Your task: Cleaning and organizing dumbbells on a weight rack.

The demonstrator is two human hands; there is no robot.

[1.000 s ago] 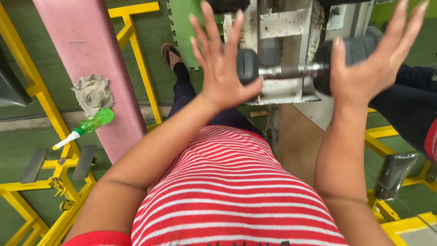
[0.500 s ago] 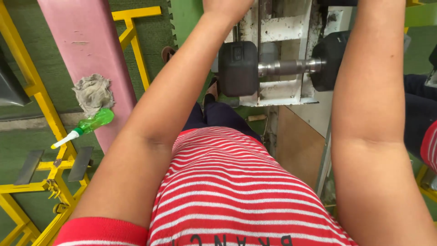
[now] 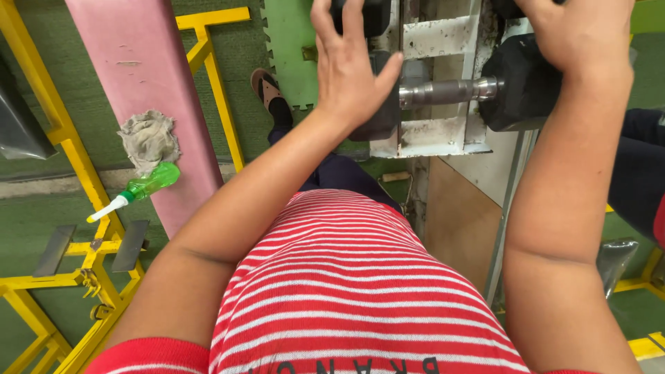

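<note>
A black dumbbell with a steel handle [image 3: 447,91] lies across a chipped white rack [image 3: 429,135] in front of me. My left hand [image 3: 350,69] is spread open over the dumbbell's left head, thumb close to the handle, holding nothing. My right hand [image 3: 582,31] lies on the right head [image 3: 516,86]. Its fingers bend away past the top edge, so its grip is hidden. Below, my red-and-white striped shirt [image 3: 360,291] fills the lower middle of the view.
A pink padded bench [image 3: 138,76] at left carries a grey rag [image 3: 147,138] and a green spray bottle [image 3: 142,185]. Yellow steel frames [image 3: 215,90] stand around it. A green foam mat [image 3: 287,48] and my sandalled foot [image 3: 267,86] are beneath. Another person's dark-trousered leg [image 3: 637,166] is at right.
Both hands, raised out of view half a second ago, have come back down to the dumbbell. The left is spread by its left head, the right on its right head.
</note>
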